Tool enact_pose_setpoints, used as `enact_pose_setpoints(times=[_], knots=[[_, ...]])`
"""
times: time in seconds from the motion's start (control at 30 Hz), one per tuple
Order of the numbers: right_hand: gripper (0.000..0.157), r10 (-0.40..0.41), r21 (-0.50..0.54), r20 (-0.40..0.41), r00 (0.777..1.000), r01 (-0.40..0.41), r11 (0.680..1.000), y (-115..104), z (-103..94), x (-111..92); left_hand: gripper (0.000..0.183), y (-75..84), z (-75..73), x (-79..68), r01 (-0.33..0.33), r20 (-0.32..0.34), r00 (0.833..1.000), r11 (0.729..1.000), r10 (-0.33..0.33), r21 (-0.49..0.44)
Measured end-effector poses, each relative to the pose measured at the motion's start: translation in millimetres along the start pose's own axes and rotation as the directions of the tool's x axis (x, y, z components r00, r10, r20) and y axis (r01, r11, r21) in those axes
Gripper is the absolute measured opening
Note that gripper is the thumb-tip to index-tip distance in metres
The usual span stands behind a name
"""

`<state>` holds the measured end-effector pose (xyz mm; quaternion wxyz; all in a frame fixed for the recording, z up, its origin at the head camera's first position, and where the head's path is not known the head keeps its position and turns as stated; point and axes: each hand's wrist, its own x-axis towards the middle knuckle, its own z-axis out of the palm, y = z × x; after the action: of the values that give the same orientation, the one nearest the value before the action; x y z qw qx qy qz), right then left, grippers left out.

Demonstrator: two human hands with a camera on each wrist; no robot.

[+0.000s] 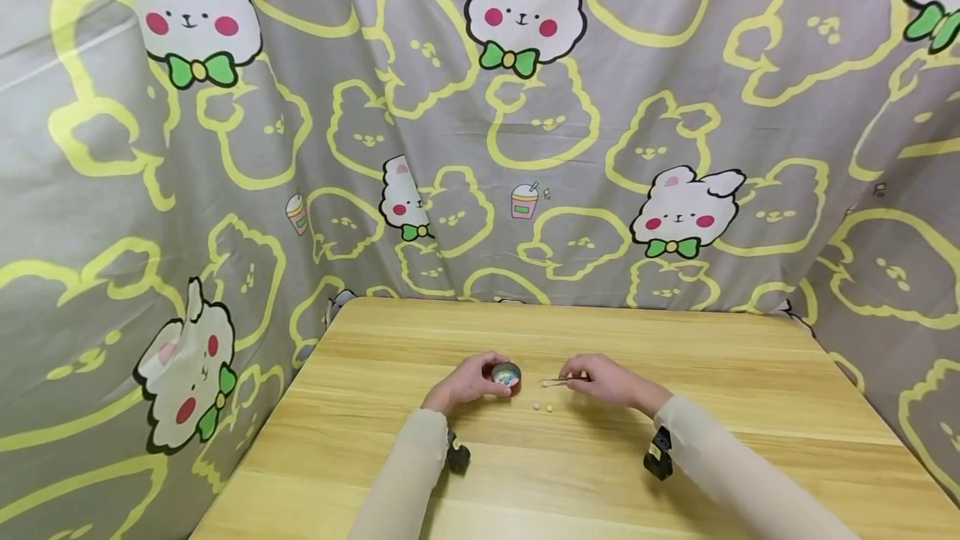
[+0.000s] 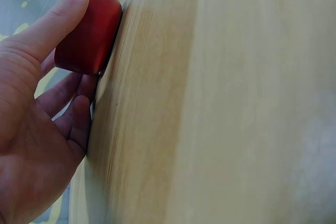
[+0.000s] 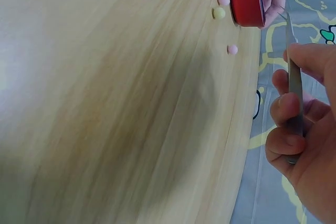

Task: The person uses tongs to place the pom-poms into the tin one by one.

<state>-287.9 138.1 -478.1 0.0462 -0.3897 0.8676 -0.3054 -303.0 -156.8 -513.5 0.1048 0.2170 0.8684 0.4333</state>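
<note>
My left hand (image 1: 471,379) grips a small round red tin (image 2: 90,32), thumb on one side and fingers round the other. Its open top shows a mix of coloured bits inside in the head view. My right hand (image 1: 606,379) holds metal tweezers (image 3: 295,85) between thumb and fingers, their tips pointing left toward the tin. A yellow ball (image 3: 219,13) and a pink ball (image 3: 224,0) lie close together on the table beside the tin. Another pink ball (image 3: 232,49) sits a little apart, nearer the right hand.
The wooden table (image 1: 600,482) carries all of this. A patterned curtain (image 1: 450,132) with cartoon animals hangs behind and along both sides. Each wrist wears a black camera, the left (image 1: 457,452) and the right (image 1: 658,455).
</note>
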Motion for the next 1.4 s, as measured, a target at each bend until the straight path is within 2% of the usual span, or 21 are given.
enact_pose_setpoints(times=[0.13, 0.3, 0.57, 0.73, 0.97, 1.4], knots=[[0.011, -0.009, -0.028, 0.001, 1.000, 0.009, 1.000, 4, 1.0, -7, 0.049, -2.0, 0.5, -0.5, -0.010, 0.001, 1.000, 1.000, 0.010, 0.001], [0.010, -0.007, -0.016, 0.004, 1.000, 0.007, 1.000, 5, 1.9, -14, 0.048, -5.6, 0.9, 0.7, -0.004, 0.005, 1.000, 1.000, 0.004, -0.005], [0.009, -0.072, -0.057, -0.013, 0.997, 0.071, 0.996, 4, 4.8, -22, 0.050, -6.1, 0.0, 2.7, 0.000, 0.009, 1.000, 1.000, 0.000, -0.009], [0.009, -0.091, -0.082, 0.003, 0.996, 0.091, 0.992, 6, 8.8, -24, 0.052, -4.3, -0.3, 2.5, 0.004, 0.008, 1.000, 1.000, -0.003, -0.010], [0.011, -0.033, -0.096, 0.037, 0.999, 0.037, 0.995, 7, 13.9, -21, 0.049, -2.9, -0.6, 2.2, 0.004, 0.010, 1.000, 1.000, -0.004, -0.012], [0.010, 0.018, -0.100, 0.062, 0.998, -0.012, 0.995, 9, 18.8, -16, 0.048, -1.6, -1.1, 1.8, -0.003, 0.014, 1.000, 1.000, 0.003, -0.022]])
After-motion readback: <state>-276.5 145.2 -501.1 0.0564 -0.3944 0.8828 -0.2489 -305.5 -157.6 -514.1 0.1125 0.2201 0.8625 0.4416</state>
